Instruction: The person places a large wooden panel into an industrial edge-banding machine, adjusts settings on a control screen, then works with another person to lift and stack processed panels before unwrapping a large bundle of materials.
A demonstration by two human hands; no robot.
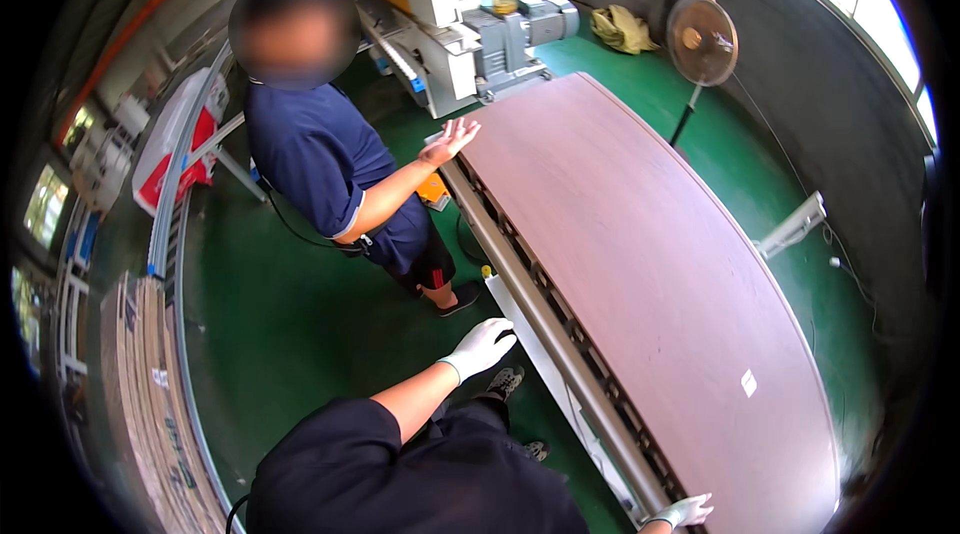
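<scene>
A long pinkish-brown panel (640,234) lies flat on a roller frame (545,319) to my right, with a small white label (748,383) on its near part. My right hand (686,511), in a white glove, rests at the panel's near left edge with its fingers stretched over the surface. My left hand (482,349), gloved too, hovers beside the frame, fingers loosely bent and nothing visible in them. Across from me, a person in a dark blue shirt (320,149) holds one bare hand (450,142), palm up, by the panel's far left corner.
Beyond the panel's far end stands a machine with a grey motor (505,39). A round fan (702,39) on a pole is at the right, near a grey wall. Stacked boards (150,404) lie on a metal rack at the left. A yellowish sack (622,29) sits on the green floor.
</scene>
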